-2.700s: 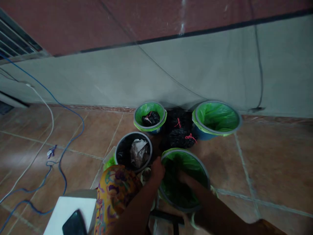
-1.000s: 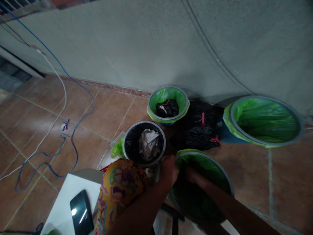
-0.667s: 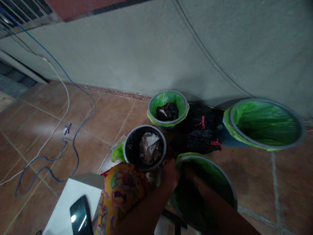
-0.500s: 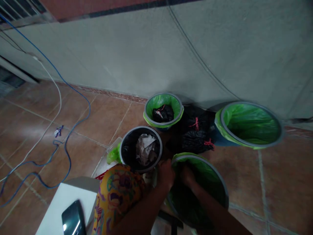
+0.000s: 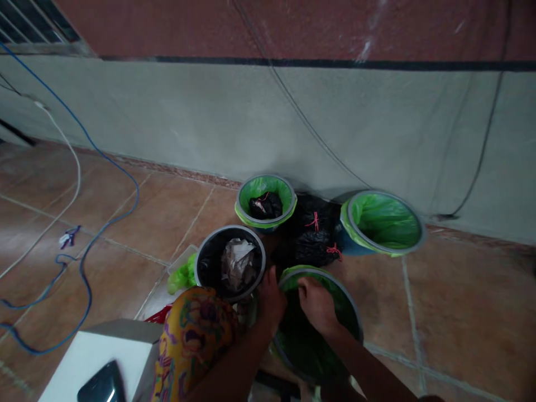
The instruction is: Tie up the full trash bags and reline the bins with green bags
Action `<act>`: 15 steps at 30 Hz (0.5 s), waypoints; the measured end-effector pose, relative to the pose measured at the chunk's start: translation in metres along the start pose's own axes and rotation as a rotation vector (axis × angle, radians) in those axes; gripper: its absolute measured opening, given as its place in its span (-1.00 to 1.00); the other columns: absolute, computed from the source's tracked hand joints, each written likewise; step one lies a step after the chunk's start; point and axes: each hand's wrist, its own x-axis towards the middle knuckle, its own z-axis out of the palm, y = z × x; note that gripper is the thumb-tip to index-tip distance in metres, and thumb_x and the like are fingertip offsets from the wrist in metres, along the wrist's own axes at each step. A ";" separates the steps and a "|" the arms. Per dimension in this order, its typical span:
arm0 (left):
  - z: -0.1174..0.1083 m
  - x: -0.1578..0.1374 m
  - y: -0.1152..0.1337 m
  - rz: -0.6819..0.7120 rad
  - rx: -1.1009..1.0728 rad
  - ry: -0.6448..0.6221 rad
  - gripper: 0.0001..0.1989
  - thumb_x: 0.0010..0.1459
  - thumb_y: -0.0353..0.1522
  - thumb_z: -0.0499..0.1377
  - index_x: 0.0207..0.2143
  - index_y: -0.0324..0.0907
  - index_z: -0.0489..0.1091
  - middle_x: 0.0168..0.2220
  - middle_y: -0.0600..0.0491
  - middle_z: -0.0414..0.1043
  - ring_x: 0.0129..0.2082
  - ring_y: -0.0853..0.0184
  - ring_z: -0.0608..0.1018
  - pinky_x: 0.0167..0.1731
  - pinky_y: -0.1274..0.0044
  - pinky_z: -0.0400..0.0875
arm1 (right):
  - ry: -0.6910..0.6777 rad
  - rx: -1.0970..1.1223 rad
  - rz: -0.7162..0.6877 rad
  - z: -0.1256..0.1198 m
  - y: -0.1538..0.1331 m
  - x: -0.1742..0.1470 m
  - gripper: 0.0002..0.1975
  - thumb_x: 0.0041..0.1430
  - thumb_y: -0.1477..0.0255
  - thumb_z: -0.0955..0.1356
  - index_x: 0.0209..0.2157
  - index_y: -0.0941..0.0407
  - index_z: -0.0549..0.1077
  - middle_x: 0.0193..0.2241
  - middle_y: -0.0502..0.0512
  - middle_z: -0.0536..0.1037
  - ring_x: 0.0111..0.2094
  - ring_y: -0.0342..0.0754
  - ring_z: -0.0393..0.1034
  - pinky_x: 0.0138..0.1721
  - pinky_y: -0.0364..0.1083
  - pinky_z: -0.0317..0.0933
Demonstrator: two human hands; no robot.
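Observation:
A trash bin (image 5: 355,321) with a grey rim stands in front of me, lined with a green bin liner (image 5: 330,282) folded over the rim. My left hand (image 5: 271,301) is closed at the bin's left edge, on the liner there; its fingertips are partly hidden. Inside the opening, close to the far left rim, my right hand (image 5: 317,304) has its fingers curled together. Whatever lies in them cannot be made out. The bin's inside is dark.
A black-lined bin (image 5: 202,251) with crumpled wrapping stands at left. Behind are two green-lined bins (image 5: 288,187) (image 5: 421,240) and tied black bags (image 5: 310,248). A white box (image 5: 109,349) carries a phone (image 5: 103,382). Blue cable (image 5: 86,273) and keys (image 5: 69,237) lie on the tiles.
My right hand has risen from deeper inside the bin to near its rim. My left hand stays at the left edge. The view has shifted, showing more of the wall.

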 end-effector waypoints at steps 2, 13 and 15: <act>-0.005 -0.003 0.002 0.082 -0.009 0.024 -0.19 -0.01 -0.57 0.08 0.33 -0.15 -0.01 0.34 -0.09 0.01 0.34 0.19 0.08 0.29 0.38 -0.04 | 0.109 -0.023 -0.119 -0.017 0.009 0.010 -0.64 0.16 0.59 0.24 -0.03 0.14 0.45 -0.02 0.18 0.49 0.06 0.04 0.30 0.12 -0.05 0.10; 0.004 0.009 -0.012 0.098 -0.091 -0.192 -0.67 0.07 -0.60 0.02 -0.16 -0.14 0.36 -0.22 0.02 0.48 -0.15 0.29 0.50 -0.12 0.51 0.30 | -0.252 -0.198 -0.128 -0.020 0.044 0.068 -0.71 0.15 0.56 0.26 -0.12 0.15 0.50 -0.10 0.22 0.56 -0.03 0.05 0.40 -0.06 -0.09 0.15; 0.005 0.010 -0.013 0.094 -0.070 -0.175 -0.69 0.06 -0.60 0.02 -0.19 -0.14 0.36 -0.26 0.03 0.46 -0.18 0.30 0.50 -0.16 0.53 0.28 | -0.262 -0.167 -0.117 -0.021 0.051 0.069 -0.73 0.14 0.54 0.29 -0.13 0.17 0.51 -0.11 0.23 0.56 -0.04 0.05 0.41 -0.05 -0.08 0.16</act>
